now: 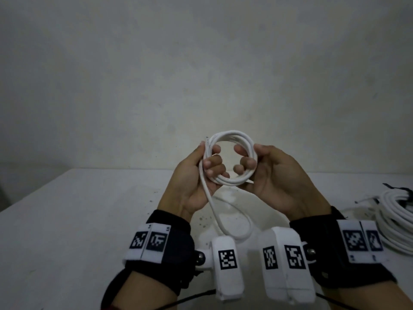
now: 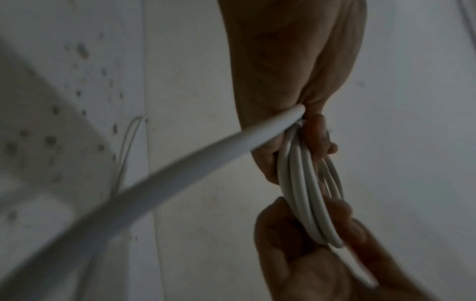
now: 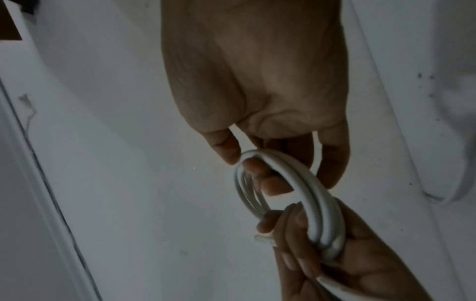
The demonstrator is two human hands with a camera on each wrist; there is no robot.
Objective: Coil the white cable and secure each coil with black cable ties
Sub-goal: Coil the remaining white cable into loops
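The white cable is looking light and springy, likely to be pushing back open once wound, so gripping it across all the turns on opposite sides of the ring seems the safest hold. It is being held up above the table between both hands: the left hand is curling its fingers through the ring's left side, the right hand is pinching the right side. A loose tail is hanging from the left hand down toward the table, while more coiled cable is lying well apart at the right.
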